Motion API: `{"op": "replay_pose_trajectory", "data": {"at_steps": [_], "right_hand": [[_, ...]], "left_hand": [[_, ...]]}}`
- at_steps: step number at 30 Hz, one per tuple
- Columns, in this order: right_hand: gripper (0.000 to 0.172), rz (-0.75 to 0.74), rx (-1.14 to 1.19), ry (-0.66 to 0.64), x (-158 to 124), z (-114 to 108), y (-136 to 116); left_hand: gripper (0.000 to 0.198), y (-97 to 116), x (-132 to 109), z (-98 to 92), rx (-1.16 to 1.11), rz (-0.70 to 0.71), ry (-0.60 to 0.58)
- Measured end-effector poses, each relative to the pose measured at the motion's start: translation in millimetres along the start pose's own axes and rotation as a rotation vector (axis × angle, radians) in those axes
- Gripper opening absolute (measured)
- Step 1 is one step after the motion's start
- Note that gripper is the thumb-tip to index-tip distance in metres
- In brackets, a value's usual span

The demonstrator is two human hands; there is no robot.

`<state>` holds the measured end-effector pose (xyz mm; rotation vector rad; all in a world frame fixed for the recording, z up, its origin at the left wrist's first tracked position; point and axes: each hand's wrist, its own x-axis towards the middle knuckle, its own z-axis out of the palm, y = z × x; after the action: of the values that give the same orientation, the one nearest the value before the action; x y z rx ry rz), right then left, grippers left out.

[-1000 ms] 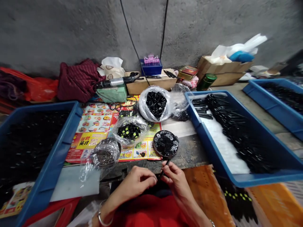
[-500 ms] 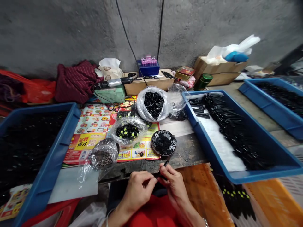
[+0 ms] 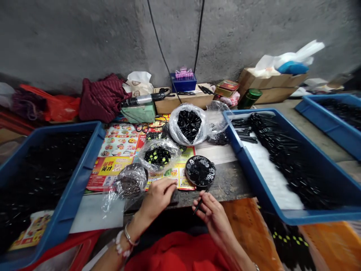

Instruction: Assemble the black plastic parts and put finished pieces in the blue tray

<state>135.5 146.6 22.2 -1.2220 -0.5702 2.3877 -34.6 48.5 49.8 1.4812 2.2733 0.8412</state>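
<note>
My table (image 3: 225, 180) runs between the left blue plastic tray (image 3: 77, 184) and the right blue plastic tray (image 3: 251, 177), both holding rows of black parts, with the round black disc (image 3: 200, 171) between them, crowded with small black pieces. Left of the disc lies a printed flyer (image 3: 113, 165) under a clear bag of green-dotted black pieces (image 3: 158, 156); beyond the disc sits a fuller clear bag of black pieces (image 3: 188, 126). Just below the disc, my right hand (image 3: 211, 218) is closed in a pinch on a thin black piece (image 3: 199, 206). My left hand (image 3: 159, 197) lies curled beside it, and I cannot tell if it holds anything.
</note>
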Motion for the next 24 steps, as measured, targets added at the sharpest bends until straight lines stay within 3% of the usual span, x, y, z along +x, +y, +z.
{"op": "replay_pose_trajectory", "data": {"at_steps": [3,8,11,17,24], "right_hand": [[0.038,0.03,-0.035,-0.059,-3.1,-0.7,-0.1],[0.039,0.082,-0.085,-0.152,-5.3,-3.2,2.7],[0.04,0.099,-0.094,-0.161,-4.8,-4.5,2.9],[0.043,0.084,-0.118,-0.147,-2.5,-6.9,-0.5],[0.047,0.074,-0.109,-0.166,-1.0,-11.8,-1.9]], "left_hand": [[0.015,-13.5,15.3,-0.5,0.106,-0.005,-0.017],[0.026,-20.9,32.7,7.5,0.107,0.158,-0.144],[0.032,-25.0,36.6,5.9,0.081,0.212,-0.163],[0.013,-22.9,24.5,7.1,0.153,-0.022,0.041],[0.008,-6.5,32.9,18.6,0.225,-0.08,0.013]]}}
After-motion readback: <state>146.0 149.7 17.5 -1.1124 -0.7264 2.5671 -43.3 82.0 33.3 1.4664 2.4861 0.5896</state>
